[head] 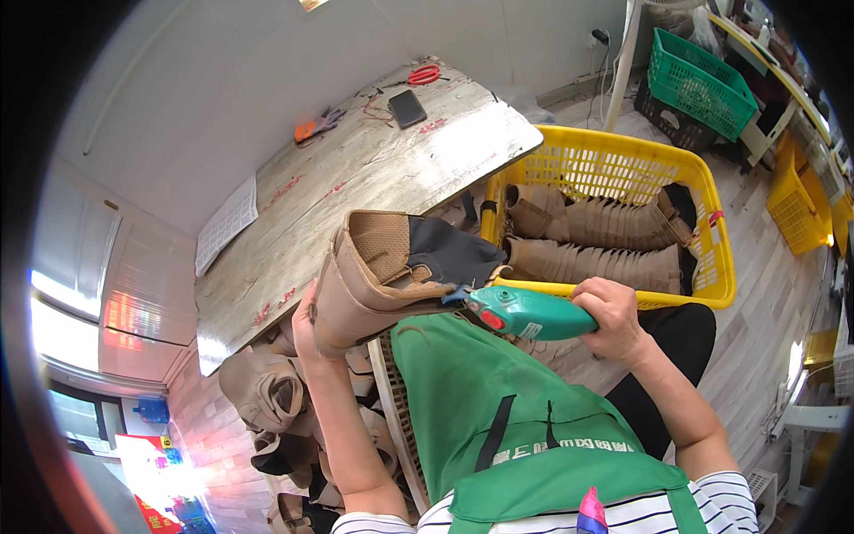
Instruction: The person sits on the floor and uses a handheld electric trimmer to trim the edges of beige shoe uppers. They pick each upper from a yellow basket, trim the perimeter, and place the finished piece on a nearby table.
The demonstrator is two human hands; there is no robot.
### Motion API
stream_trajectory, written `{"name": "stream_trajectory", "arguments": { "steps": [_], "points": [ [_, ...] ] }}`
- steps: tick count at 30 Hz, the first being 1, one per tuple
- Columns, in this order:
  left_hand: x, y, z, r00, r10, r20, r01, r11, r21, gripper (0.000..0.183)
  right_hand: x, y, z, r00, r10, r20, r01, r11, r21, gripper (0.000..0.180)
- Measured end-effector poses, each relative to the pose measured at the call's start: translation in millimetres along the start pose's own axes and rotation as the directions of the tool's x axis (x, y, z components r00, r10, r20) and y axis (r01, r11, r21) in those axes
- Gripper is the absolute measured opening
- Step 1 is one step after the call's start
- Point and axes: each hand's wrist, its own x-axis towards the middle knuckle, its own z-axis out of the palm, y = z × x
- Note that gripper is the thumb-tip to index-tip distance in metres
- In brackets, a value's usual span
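Observation:
A tan shoe upper [360,280] with a dark fabric part is held up over my lap. My left hand [308,324] grips its outer side near the table's front corner. In my right hand [610,317] is a green handheld electric cutter [534,312], whose head meets the lower edge of the upper. Loose thread or trim hangs near the cutter's head. Rows of stacked tan uppers [600,223] lie in a yellow plastic basket [724,267] to the right. More tan uppers [263,390] are heaped at lower left, partly hidden by my left arm.
A worn table [373,167] stands ahead, bearing red-handled scissors [423,75], a phone [407,109], a glove [320,125] and a printed sheet [227,225]. A pale crate's rim [393,414] runs beside my lap. A green crate [700,83] sits on a dark one at the back right.

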Motion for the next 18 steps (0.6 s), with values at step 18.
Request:
{"name": "stream_trajectory", "arguments": {
  "steps": [18],
  "points": [
    [-48.6,-44.8,-15.1,0.989,0.136,-0.058,-0.141,0.985,-0.1,0.059,14.5,-50.7,21.8,0.974,0.174,0.148,-0.214,0.921,0.326,0.029]
  ]
}}
